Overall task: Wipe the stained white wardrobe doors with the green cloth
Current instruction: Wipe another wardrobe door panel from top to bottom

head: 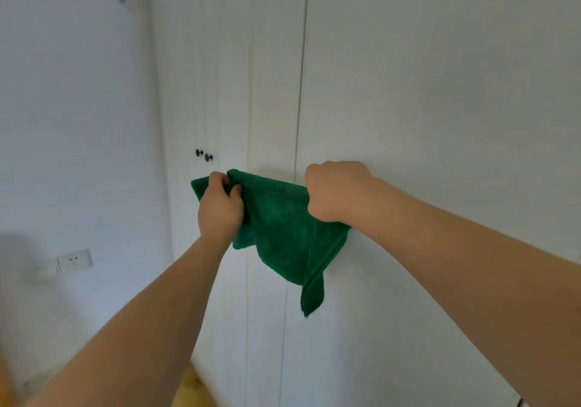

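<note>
A green cloth (281,227) hangs spread in front of the white wardrobe doors (424,92), its lower corner drooping down to the right. My left hand (220,208) grips its upper left corner with curled fingers. My right hand (338,191) is a fist round the upper right edge. The cloth is stretched between the two hands at about the height of the door knobs. Faint yellowish streaks run down the door seam (250,108) above the cloth.
Two small black knobs (204,155) sit on the narrow doors to the left. A white wall with a power socket (75,261) lies further left. A strip of wooden floor (191,387) shows at the bottom.
</note>
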`<state>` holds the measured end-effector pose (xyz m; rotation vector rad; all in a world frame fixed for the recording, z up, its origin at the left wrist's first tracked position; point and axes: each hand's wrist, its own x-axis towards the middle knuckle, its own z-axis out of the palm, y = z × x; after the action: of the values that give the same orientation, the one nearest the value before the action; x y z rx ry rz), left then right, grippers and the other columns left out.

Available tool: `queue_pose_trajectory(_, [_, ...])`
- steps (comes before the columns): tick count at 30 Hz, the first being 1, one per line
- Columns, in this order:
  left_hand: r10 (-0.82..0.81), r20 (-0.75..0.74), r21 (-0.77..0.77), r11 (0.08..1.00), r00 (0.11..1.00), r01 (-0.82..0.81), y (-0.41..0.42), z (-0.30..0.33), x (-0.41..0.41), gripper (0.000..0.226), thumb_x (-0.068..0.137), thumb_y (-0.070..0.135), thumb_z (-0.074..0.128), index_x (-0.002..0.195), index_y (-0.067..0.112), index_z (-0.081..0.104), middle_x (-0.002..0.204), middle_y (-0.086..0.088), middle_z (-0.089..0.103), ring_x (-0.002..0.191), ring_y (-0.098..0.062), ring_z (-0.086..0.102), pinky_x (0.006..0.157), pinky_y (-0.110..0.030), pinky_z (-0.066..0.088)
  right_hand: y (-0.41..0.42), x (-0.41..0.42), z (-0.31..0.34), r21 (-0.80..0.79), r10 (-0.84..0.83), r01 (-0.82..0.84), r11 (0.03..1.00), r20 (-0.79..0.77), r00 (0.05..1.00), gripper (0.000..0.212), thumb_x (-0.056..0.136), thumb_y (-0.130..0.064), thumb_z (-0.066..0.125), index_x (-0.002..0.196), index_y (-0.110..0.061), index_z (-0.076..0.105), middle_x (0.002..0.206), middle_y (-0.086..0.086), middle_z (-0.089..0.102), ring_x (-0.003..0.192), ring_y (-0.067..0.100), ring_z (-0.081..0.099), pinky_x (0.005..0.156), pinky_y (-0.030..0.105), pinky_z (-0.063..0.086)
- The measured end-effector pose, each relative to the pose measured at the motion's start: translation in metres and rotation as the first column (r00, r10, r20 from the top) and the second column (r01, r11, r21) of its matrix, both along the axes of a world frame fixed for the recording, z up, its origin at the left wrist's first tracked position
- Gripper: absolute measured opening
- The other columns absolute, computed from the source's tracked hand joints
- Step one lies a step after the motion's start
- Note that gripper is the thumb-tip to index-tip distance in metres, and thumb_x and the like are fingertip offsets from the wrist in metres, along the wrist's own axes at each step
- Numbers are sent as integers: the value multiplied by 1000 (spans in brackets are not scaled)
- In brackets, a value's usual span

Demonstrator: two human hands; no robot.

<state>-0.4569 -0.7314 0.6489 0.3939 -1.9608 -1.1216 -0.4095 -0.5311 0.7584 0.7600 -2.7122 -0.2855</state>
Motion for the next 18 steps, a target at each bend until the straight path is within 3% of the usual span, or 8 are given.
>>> queue_pose_trajectory(6, [-36, -163, -101, 995, 986, 20, -13, 167, 14, 23, 102, 24, 50, 123, 13, 49, 101, 1, 60, 89, -21, 58, 77, -34, 43, 20, 11, 128, -126, 59, -97, 987, -272, 961, 23, 88, 0, 47, 99, -12, 31, 71, -1, 37, 57, 13, 35, 49, 29, 21])
queue_pose_trajectory(10, [-79, -219, -144, 988, 973, 48, -20, 232, 13, 30, 103, 20, 46, 133, 16, 45, 111, -1, 59, 96, -25, 58, 83, -36, 44, 31, 10, 172, 36, 152, -160, 986, -574, 805, 35, 80, 5, 42, 109, -14, 41, 73, -1, 36, 62, 20, 34, 60, 32, 22])
queue_pose_trajectory(12, [-108, -237, -163, 984, 965, 70, -19, 254, 16, 40, 100, 12, 43, 139, 22, 41, 117, 0, 57, 99, -25, 56, 83, -37, 43, 35, 9, 183, 122, 193, -151, 981, -654, 731, 31, 80, 4, 43, 107, -11, 50, 78, 2, 38, 69, 24, 36, 67, 35, 23])
queue_pose_trajectory(15, [-109, -222, -183, 981, 969, 68, -15, 279, 20, 62, 92, -1, 37, 146, 29, 34, 117, 6, 49, 96, -23, 52, 78, -38, 40, 36, 4, 194, 196, 214, -107, 975, -678, 703, 19, 81, 3, 46, 93, -11, 49, 79, 3, 38, 73, 23, 35, 70, 34, 25])
queue_pose_trajectory(18, [-105, -225, -228, 972, 969, 53, -15, 296, 17, 68, 89, -1, 36, 148, 32, 31, 119, 3, 51, 92, -22, 55, 75, -40, 47, 32, 1, 204, 217, 211, -66, 974, -760, 615, 24, 63, 5, 55, 68, -14, 42, 64, 1, 31, 59, 20, 29, 60, 32, 25])
